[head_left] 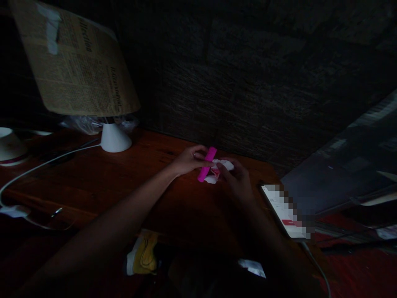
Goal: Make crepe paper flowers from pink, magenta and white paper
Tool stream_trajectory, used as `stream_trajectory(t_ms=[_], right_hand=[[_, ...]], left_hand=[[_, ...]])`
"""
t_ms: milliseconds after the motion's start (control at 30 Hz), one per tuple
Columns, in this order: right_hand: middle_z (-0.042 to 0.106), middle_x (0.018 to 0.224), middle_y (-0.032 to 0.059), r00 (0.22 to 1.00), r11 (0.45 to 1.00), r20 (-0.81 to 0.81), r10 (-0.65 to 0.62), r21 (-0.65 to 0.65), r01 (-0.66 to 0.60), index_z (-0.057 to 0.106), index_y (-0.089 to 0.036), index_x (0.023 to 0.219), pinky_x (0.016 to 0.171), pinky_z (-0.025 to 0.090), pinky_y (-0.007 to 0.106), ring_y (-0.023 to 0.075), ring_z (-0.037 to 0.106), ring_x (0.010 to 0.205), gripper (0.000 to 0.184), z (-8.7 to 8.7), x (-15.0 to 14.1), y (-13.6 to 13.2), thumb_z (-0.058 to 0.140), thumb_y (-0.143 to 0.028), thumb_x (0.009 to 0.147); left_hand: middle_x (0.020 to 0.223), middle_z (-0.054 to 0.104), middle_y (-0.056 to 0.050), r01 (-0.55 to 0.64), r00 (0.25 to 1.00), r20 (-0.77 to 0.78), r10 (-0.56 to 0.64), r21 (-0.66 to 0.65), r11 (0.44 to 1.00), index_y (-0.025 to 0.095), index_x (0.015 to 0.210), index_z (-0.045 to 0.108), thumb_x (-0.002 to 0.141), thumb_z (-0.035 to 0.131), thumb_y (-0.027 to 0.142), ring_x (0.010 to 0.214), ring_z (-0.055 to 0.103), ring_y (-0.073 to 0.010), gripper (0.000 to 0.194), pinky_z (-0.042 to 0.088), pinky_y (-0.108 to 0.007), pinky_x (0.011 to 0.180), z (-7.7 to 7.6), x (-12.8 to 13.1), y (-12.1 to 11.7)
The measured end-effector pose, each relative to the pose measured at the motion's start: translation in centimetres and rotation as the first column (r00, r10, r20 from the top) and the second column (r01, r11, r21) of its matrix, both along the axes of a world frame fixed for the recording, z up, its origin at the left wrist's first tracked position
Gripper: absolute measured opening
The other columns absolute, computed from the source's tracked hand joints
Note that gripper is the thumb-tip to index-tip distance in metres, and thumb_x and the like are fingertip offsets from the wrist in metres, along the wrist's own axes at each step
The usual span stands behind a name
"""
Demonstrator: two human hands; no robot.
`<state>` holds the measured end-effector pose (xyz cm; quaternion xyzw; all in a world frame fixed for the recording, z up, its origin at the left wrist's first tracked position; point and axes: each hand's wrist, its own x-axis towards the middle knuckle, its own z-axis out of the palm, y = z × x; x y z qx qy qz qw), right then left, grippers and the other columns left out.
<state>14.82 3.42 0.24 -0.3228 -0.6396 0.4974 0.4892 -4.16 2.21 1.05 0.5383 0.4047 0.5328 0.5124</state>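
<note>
Over the wooden table, my left hand [190, 160] is closed on a bright pink strip [207, 164], a ring on one finger. The strip stands slanted, its top leaning right. Close beside it, my right hand [237, 178] pinches a crumpled white piece [226, 164] with pink-red marks below it. In this dim light I cannot tell whether the white piece is paper or cloth, nor whether it is joined to the strip. Part of it is hidden behind my right fingers.
A lamp with a newsprint shade [83, 70] and white base [115, 138] stands at the left, its cable trailing forward. A white cup [10, 145] is further left. On the right lies a lit phone [281, 207] with a cable. A dark brick wall [235, 82] rises behind the table [124, 174].
</note>
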Motion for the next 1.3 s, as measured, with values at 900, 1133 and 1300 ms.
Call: stream_trajectory(t_ms=[900, 1133, 1300], right_hand=[[0.067, 0.069, -0.0024, 0.985, 0.984, -0.171, -0.037, -0.178, 0.006, 0.067, -0.021, 0.090, 0.054, 0.042, 0.025, 0.0114, 0.058, 0.058, 0.033, 1.1, -0.2, -0.2, 0.081, -0.039, 0.067], [0.051, 0.052, -0.0064, 0.957, 0.970, -0.287, -0.050, -0.242, -0.022, 0.062, -0.019, 0.068, 0.050, 0.035, 0.023, 0.0078, 0.044, 0.049, 0.031, 1.3, -0.2, -0.3, 0.082, -0.043, 0.065], [0.042, 0.051, -0.0084, 0.907, 0.955, -0.409, -0.105, -0.297, -0.023, 0.050, -0.021, 0.062, 0.045, 0.028, 0.023, 0.0068, 0.036, 0.046, 0.036, 1.5, 0.2, 0.5, 0.080, -0.040, 0.064]], left_hand=[[0.101, 0.071, -0.008, 0.056, 0.979, 0.201, -0.029, -0.130, 0.990, 0.014, 0.102, 0.066, 0.070, 0.081, 0.016, 0.085, 0.068, -0.0154, 0.036, 0.054, -0.031, 0.078, 0.1, -0.6, 0.3], [0.090, 0.071, -0.005, 0.127, 0.979, 0.179, -0.099, -0.153, 0.980, 0.012, 0.099, 0.066, 0.070, 0.078, 0.015, 0.078, 0.067, -0.0141, 0.032, 0.054, -0.031, 0.077, 0.5, -0.2, 0.0], [0.082, 0.070, -0.004, -0.023, 0.967, 0.247, 0.059, -0.148, 0.989, 0.014, 0.090, 0.061, 0.075, 0.069, 0.014, 0.073, 0.067, -0.0130, 0.017, 0.054, -0.030, 0.076, 0.9, -0.4, 0.1]])
